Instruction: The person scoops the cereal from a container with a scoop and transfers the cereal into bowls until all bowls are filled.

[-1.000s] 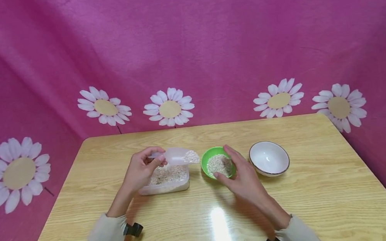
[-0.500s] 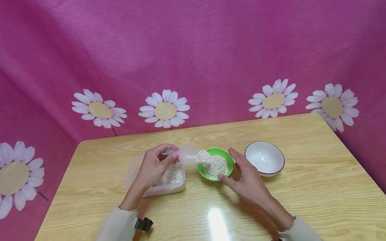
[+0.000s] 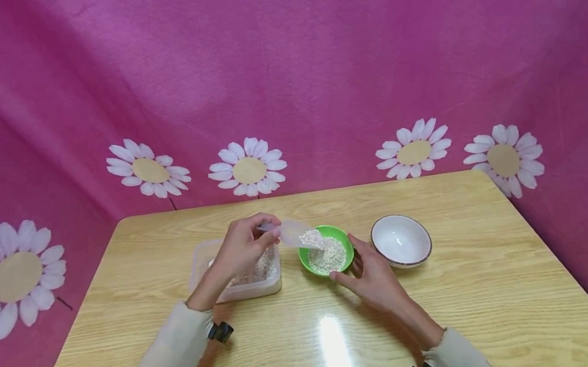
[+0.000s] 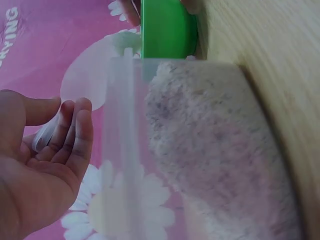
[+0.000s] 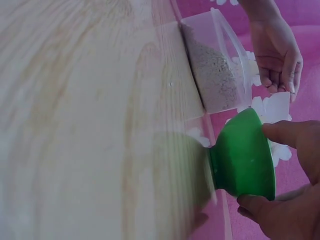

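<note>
My left hand [image 3: 244,246] pinches the handle of a translucent plastic scoop [image 3: 290,232] between thumb and fingers. Pale flakes, like oats, lie at the scoop's tip, which is over the left side of a small green bowl [image 5: 245,155]. More flakes [image 3: 330,255] fill the bottom of that bowl. From the right, my right hand [image 3: 374,275] holds the bowl, thumb and fingers apart on its side and rim. Below my left hand stands a clear plastic container [image 3: 262,290] of the same flakes, partly hidden by the forearm in the head view.
A white bowl with a dark rim [image 3: 402,241] stands right of the green bowl, close to my right hand. Everything rests on a light wooden table [image 3: 484,283]. A pink cloth with daisies [image 3: 315,75] hangs behind it.
My left hand has carried the scoop rightward, from above the container to over the green bowl, and its tip now dips lower. My right hand stays at the bowl, its fingers slightly lower.
</note>
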The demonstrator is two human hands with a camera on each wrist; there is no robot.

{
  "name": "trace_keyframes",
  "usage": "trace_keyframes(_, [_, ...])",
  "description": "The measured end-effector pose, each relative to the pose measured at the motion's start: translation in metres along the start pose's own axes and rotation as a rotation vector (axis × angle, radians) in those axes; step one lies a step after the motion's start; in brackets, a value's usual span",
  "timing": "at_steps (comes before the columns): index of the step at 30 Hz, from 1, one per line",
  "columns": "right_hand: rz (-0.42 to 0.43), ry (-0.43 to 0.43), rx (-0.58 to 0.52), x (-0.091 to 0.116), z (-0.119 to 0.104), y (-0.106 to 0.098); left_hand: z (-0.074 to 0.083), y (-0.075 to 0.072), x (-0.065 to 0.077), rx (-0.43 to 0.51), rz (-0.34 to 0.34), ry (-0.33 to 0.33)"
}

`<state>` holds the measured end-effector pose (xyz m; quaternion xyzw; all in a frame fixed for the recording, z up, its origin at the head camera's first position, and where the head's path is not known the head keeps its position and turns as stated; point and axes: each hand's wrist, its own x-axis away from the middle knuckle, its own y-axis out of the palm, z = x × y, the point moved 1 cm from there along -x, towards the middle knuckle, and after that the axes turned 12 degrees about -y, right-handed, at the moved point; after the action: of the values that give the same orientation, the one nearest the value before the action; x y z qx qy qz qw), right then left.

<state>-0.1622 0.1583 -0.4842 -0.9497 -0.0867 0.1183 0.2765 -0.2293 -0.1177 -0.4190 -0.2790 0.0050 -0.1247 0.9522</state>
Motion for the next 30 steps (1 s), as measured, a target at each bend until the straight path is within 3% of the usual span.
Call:
trace_keyframes(8, [-0.010, -0.015, 0.018, 0.000, 0.001, 0.000, 0.018, -0.009, -0.001, -0.096, -0.007, 0.127])
trace_keyframes(14, [-0.021, -0.018, 0.010, 0.000, 0.001, -0.001, 0.025, -0.012, 0.000, -0.130, -0.009, 0.168])
trace_keyframes(21, [-0.019, -0.025, 0.015, 0.000, 0.000, -0.001, 0.032, -0.015, 0.002, -0.161, -0.007, 0.175])
trace_keyframes(30, [-0.017, -0.021, 0.024, 0.000, -0.001, -0.001, 0.028, -0.012, 0.004, -0.119, -0.034, 0.138])
